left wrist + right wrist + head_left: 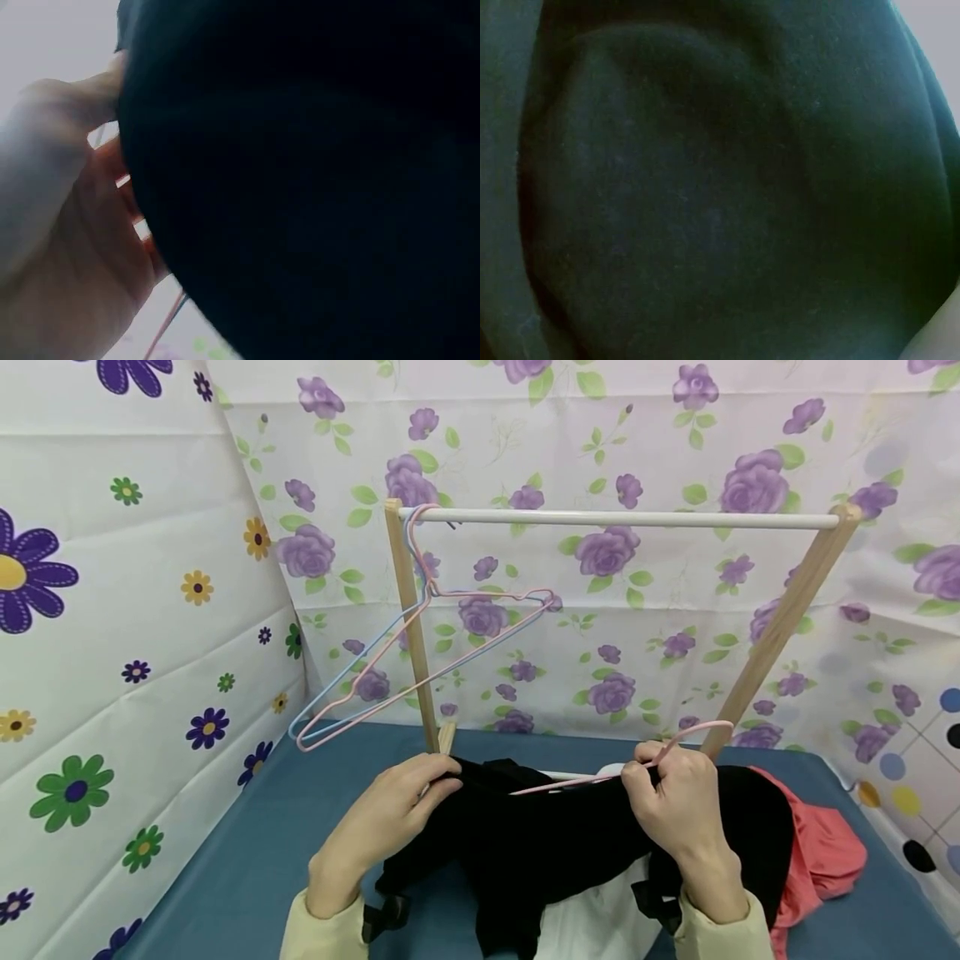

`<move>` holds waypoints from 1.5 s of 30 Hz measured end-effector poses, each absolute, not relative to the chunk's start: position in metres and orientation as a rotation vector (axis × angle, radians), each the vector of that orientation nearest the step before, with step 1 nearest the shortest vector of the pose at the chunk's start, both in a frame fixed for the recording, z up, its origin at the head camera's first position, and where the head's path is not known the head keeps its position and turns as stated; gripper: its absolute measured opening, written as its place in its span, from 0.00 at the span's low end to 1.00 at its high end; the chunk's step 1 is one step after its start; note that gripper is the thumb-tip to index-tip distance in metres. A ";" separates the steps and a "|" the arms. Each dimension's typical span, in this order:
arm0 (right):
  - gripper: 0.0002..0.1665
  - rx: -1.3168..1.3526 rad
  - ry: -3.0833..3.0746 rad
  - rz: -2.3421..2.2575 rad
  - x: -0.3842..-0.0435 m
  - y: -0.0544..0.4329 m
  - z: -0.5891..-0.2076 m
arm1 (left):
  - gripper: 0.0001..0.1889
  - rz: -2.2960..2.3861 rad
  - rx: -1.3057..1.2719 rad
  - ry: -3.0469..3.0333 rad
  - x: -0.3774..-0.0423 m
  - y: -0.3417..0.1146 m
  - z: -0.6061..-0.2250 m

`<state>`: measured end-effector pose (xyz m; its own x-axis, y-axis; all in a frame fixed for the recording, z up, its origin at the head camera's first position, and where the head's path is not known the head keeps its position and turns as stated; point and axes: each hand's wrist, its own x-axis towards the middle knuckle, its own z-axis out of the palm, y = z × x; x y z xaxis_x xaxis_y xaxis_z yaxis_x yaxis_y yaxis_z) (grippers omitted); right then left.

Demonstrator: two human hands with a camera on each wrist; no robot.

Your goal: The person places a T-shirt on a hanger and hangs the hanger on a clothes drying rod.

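Note:
A black garment (555, 852) hangs between both hands in the head view, low over the table. My left hand (393, 806) pinches its upper edge between thumb and fingers. With curled fingers, my right hand (678, 797) grips a pink hanger (693, 727) near its hook, and the black cloth lies against that hand. One hanger arm extends leftward along the garment's opening; the rest is hidden. In the left wrist view, the black cloth (300, 187) covers most of the picture beside the hand. Dark cloth (690, 195) nearly fills the right wrist view.
A rack with a white rod (622, 518) and wooden posts stands behind. A pink hanger (367, 668) and a blue hanger (330, 687) hang at its left end. Coral cloth (825, 852) and white cloth (596, 918) lie on the blue table surface (247, 852). Patterned sheets surround it.

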<state>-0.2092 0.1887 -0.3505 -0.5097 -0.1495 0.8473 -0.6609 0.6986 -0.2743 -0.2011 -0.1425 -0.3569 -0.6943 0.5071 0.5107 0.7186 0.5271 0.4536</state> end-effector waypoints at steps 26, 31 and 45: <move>0.18 0.511 -1.938 0.798 -0.214 0.198 -0.348 | 0.09 -0.580 -0.871 -2.342 -0.200 -0.112 -0.360; 0.17 0.521 -1.975 0.802 -0.212 0.193 -0.350 | 0.07 -0.478 -0.932 -2.294 -0.198 -0.105 -0.362; 0.15 0.618 -2.043 0.751 -0.211 0.173 -0.354 | 0.12 -0.436 -0.976 -2.278 -0.200 -0.096 -0.368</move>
